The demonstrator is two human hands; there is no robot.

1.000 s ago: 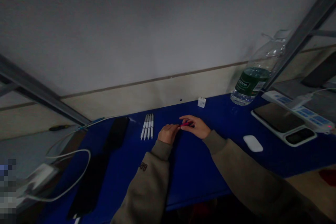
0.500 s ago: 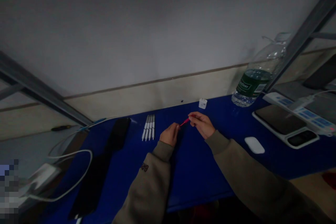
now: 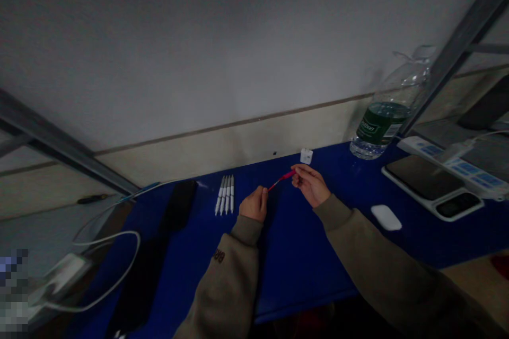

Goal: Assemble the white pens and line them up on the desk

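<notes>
Between my two hands runs a slim red pen (image 3: pixel 286 175), sloping up to the right above the blue tabletop. My left hand (image 3: pixel 253 203) pinches its thin lower-left end, with thumb and fingers closed. The thicker pink-red end is in the closed fingertips of my right hand (image 3: pixel 310 184). A small pale section shows along the middle of the pen; whether its two parts are separate, I cannot tell. Just left of my left hand, several white and grey pens (image 3: pixel 225 195) lie side by side in a row.
Behind my right hand stands a white charger plug (image 3: pixel 306 156). Further right are a large water bottle (image 3: pixel 379 124), a white rounded case (image 3: pixel 386 217), a digital scale (image 3: pixel 431 185) and a power strip (image 3: pixel 457 164). A black phone (image 3: pixel 181 204) and white cable (image 3: pixel 137 249) lie left.
My hands have moved a little apart, the right one up and to the right, the left one slightly left. More of the red pen shows between them.
</notes>
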